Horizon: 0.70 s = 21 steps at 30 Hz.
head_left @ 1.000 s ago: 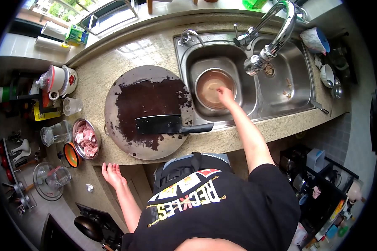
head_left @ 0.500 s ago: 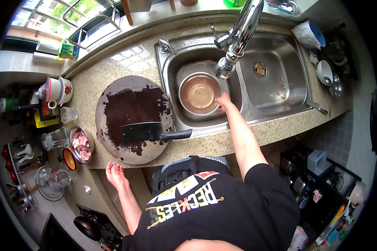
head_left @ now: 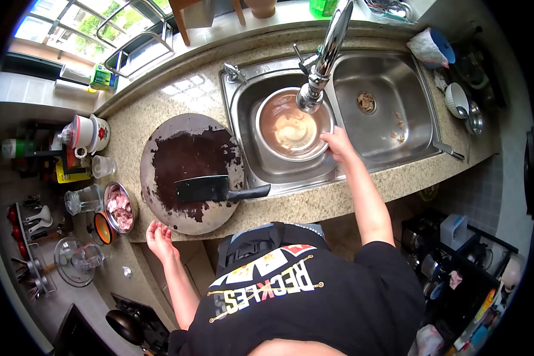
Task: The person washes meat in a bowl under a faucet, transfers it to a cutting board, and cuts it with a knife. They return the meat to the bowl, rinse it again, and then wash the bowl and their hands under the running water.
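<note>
My right hand (head_left: pixel 340 145) grips the right rim of a round metal bowl (head_left: pixel 271 142) that holds cloudy, brownish liquid. The bowl is over the left basin of the steel sink (head_left: pixel 261 169), tilted a little, under the chrome faucet (head_left: pixel 311 95). By the front edge of the counter, my left hand (head_left: pixel 161 240) hangs palm up with loosely bent fingers and holds nothing. Just beyond it lies the round, dark-stained cutting board (head_left: pixel 160 207), with a black cleaver (head_left: pixel 202 188) across its near part.
A metal bowl of raw meat pieces (head_left: pixel 120 207) stands left of the board, near glass cups and an orange-rimmed bowl (head_left: pixel 102 227). Food scraps (head_left: pixel 366 102) lie around the right basin's drain. A knife (head_left: pixel 448 150) rests at the sink's right edge, near a white bowl (head_left: pixel 456 99).
The bowl has come up and slightly right, looking larger now, with my right hand still on its rim. The liquid has shifted inside. My left hand is almost where it was.
</note>
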Motion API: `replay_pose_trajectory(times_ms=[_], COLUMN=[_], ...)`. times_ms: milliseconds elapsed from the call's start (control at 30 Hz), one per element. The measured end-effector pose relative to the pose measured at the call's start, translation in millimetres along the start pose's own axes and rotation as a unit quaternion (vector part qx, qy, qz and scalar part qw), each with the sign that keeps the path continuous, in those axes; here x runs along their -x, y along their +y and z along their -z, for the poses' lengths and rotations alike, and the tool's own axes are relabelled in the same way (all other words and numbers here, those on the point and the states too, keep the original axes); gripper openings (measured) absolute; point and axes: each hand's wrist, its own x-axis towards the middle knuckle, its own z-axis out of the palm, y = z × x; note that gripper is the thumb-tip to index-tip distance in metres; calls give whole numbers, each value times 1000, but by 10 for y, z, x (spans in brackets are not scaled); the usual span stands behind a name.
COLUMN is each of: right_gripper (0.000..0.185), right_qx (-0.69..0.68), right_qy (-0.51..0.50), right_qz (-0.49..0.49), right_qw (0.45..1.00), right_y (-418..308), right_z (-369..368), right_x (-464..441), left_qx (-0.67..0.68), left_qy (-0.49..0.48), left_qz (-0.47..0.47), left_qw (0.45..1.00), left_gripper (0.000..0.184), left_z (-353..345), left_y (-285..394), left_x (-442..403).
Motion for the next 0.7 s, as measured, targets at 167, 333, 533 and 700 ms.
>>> replay_pose_trajectory(times_ms=[167, 333, 533, 700], right_gripper=[26, 27, 24, 25], right_qx=[-48, -84, 65, 244], right_qy=[36, 140, 370, 447], right_qz=[1, 7, 54, 32], right_qw=[998, 987, 925, 860], right_y=[-188, -255, -249, -405], right_z=[672, 1336, 2091, 2509], right_x=[418, 831, 937, 875], left_qx=[8, 5, 7, 1], left_qy=[-1, -4, -8, -28], left_qz=[-6, -9, -22, -26], left_qw=[1000, 1000, 1000, 999], left_gripper=[24, 24, 21, 21], left_z=[10, 5, -36, -120], left_y=[18, 65, 72, 134], left_x=[-88, -158, -227, -190])
